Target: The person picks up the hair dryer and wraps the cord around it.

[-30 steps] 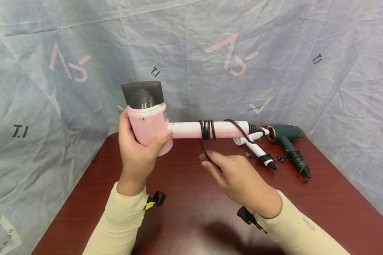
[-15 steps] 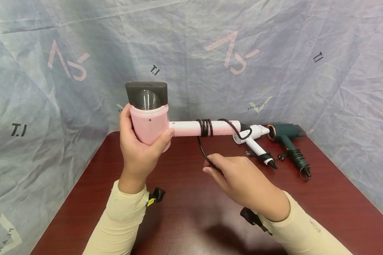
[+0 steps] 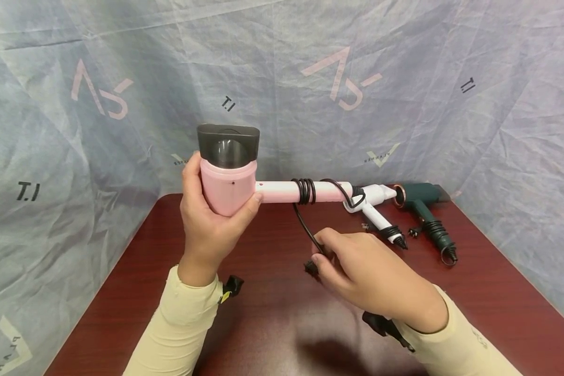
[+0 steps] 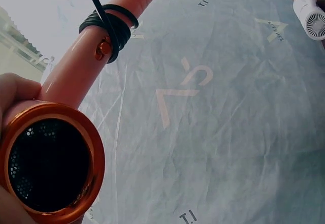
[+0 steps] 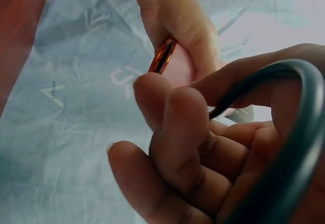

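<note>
My left hand (image 3: 211,230) grips the barrel of a pink hair dryer (image 3: 229,190), raised above the table. Its dark concentrator nozzle (image 3: 228,147) points up and its handle (image 3: 279,192) stretches to the right. A black cord (image 3: 303,223) is wound several times round the handle, then runs down to my right hand (image 3: 366,271), which pinches it between thumb and fingers. Just below those fingers shows the plug (image 3: 312,268). In the left wrist view a copper ring (image 4: 99,158) surrounds the dryer's rear grille. A thick cord loop (image 5: 307,107) curves past the right palm.
A white hair dryer (image 3: 376,214) and a dark green hair dryer (image 3: 420,194), both with wound cords, lie at the back right of the reddish-brown table (image 3: 160,313). Grey printed fabric (image 3: 272,78) hangs behind and along the sides.
The pink hair dryer has shifted slightly right and turned with my left hand. My right hand has moved down and right, drawing out the cord, and the plug has come into view.
</note>
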The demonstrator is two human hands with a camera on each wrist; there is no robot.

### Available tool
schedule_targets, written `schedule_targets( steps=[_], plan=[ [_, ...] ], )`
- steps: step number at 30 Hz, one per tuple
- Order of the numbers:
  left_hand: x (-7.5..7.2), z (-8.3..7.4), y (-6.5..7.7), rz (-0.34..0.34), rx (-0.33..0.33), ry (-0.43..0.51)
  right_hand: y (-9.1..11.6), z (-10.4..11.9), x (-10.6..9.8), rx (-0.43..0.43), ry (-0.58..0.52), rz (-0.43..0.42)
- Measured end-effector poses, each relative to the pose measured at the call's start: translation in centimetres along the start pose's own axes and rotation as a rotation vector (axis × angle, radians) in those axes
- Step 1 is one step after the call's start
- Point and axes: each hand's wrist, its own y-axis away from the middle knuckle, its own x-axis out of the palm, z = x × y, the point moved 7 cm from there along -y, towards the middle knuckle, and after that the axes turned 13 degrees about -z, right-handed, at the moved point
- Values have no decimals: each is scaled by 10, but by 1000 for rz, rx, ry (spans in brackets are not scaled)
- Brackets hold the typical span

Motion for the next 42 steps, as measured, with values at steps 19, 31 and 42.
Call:
schedule_targets(
  steps=[19,31,42],
  plan=[
    [3,4,0,63,33,-119,-6,-4,-23,-79,50,-233],
    [9,32,12,212,46,-139,-11,-22,-48,-160,104,-440],
    [14,22,12,293,69,-92,-13,-26,-55,-253,97,-506]
  ],
)
